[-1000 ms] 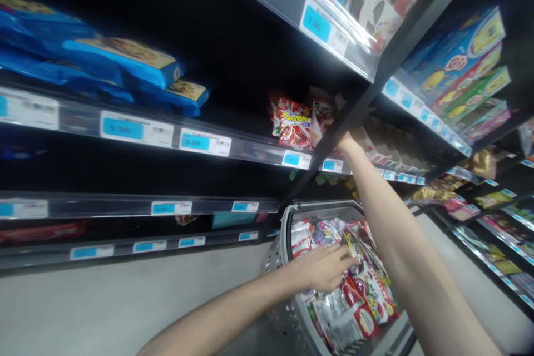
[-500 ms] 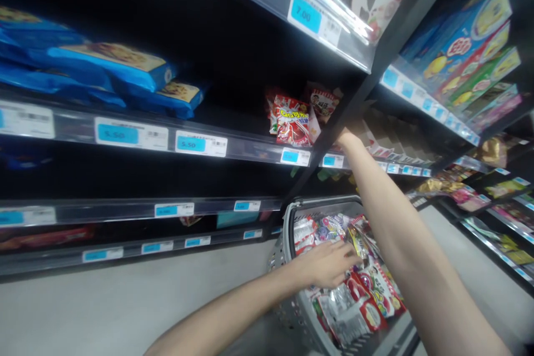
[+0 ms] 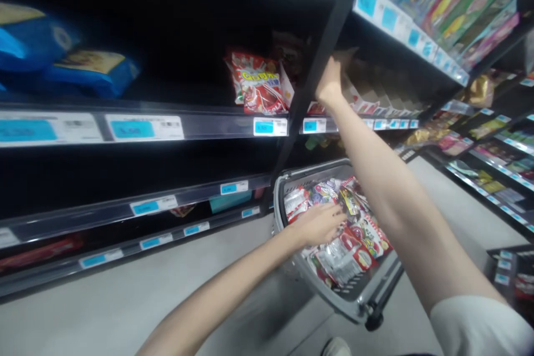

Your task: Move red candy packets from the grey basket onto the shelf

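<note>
My left hand [image 3: 320, 224] lies over the grey shopping basket [image 3: 278, 200], fingers stretched out across the candy packets [image 3: 337, 258] in it. Whether it presses on them I cannot tell. My right hand [image 3: 330, 84] reaches onto the shelf just right of the dark upright post [image 3: 319, 61]. Its fingers are hidden, so what it touches is not visible. Left of the post, a red bag of gummy candy [image 3: 263, 92] leans near the shelf's front edge, with another packet partly behind it.
Open display boxes [image 3: 387, 92] line the shelf right of my right hand. Blue snack packs [image 3: 92, 69] sit at the left. Price-tag rails [image 3: 144, 127] run along the shelf edges. A shoe [image 3: 337, 346] stands on the grey floor below the basket.
My right hand now shows more beside the post, raised against the shelf. My left hand stays over the packets. The view has shifted right, and more of the basket's near end shows.
</note>
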The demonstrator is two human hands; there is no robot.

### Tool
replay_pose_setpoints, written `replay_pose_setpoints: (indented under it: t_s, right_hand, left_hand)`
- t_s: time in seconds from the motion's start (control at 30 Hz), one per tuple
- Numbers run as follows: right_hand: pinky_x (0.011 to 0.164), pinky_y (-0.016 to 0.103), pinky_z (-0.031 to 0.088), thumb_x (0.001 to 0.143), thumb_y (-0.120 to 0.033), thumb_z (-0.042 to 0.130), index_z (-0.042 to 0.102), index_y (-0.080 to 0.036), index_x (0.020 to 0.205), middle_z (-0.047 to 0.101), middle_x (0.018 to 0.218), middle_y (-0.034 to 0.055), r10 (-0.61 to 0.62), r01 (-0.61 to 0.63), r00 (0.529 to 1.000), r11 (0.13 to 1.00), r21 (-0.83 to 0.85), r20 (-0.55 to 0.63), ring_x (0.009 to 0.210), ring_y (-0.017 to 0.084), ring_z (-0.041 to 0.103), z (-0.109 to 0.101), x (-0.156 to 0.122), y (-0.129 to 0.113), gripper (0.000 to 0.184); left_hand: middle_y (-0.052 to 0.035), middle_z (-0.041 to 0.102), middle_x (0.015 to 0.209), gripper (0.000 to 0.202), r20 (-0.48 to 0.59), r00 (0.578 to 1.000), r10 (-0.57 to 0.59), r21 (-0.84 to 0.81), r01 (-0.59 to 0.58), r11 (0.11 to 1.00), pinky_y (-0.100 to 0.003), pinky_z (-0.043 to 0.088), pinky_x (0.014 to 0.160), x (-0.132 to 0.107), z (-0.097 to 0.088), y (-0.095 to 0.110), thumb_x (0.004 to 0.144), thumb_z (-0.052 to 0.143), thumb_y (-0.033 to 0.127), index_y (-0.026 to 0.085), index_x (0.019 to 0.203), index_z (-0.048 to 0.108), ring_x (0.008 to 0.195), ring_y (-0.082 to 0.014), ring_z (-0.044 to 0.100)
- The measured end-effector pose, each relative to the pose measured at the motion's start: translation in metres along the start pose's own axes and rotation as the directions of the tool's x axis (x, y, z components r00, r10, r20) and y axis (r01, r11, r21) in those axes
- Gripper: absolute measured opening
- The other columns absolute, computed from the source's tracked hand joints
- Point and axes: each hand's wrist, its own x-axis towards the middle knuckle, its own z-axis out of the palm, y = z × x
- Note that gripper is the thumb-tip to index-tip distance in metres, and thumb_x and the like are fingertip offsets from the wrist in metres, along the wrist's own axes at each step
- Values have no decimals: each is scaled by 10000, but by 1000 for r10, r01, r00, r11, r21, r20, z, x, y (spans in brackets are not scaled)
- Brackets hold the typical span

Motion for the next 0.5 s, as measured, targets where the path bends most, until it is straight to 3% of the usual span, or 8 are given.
replay_pose_setpoints:
  t_s: [0.1, 0.27, 0.33, 0.4, 0.5]
  right_hand:
    - [1046, 425, 456, 993, -335, 446, 633, -152, 1038, 650, 1058, 115, -21, 20, 986, 1000, -7, -163, 1138, 296, 592, -23, -26, 6, 265]
    - [1048, 500, 440, 978, -292, 439, 663, -225, 1017, 666, 1102, 83, -157, 160, 977, 987, 10, -146, 1149, 295, 564, -57, -123, 21, 237]
    - [1014, 504, 459, 944, -259, 474, 684, -239, 1018, 682, 1043, 77, -195, 196, 979, 980, 10, -57, 1093, 284, 584, -64, -166, 34, 223]
    - [963, 473, 483, 908, -231, 504, 707, -235, 1000, 695, 988, 71, -220, 220, 969, 975, 15, 108, 1020, 268, 611, -67, -205, 50, 224]
    - [858, 392, 493, 879, -216, 529, 735, -208, 964, 721, 952, 72, -186, 196, 890, 980, 18, 415, 922, 243, 643, -62, -249, 80, 223]
  left_hand:
    - [-94, 649, 1135, 281, -17, 995, -96, -10, 96, 995, -381, 475, 924, 1, -2, -1, 921, 442, 131, 155, 1137, 620, 1091, -247, 575]
    - [-95, 666, 1087, 277, -51, 950, -309, -57, 306, 950, -379, 488, 920, 3, 1, -6, 907, 433, 109, 151, 1086, 640, 1039, -244, 595]
    - [-98, 670, 1069, 265, -44, 937, -347, -55, 344, 937, -372, 499, 918, 4, 3, -6, 905, 436, 113, 148, 1059, 649, 1018, -243, 606]
    - [-98, 672, 1035, 257, -36, 932, -362, -36, 361, 932, -366, 505, 922, 6, 4, -6, 909, 433, 119, 145, 1035, 654, 998, -241, 616]
    - [-94, 668, 1013, 251, -26, 925, -379, -5, 379, 925, -362, 510, 921, 8, 8, -5, 919, 425, 135, 147, 1019, 656, 985, -239, 618]
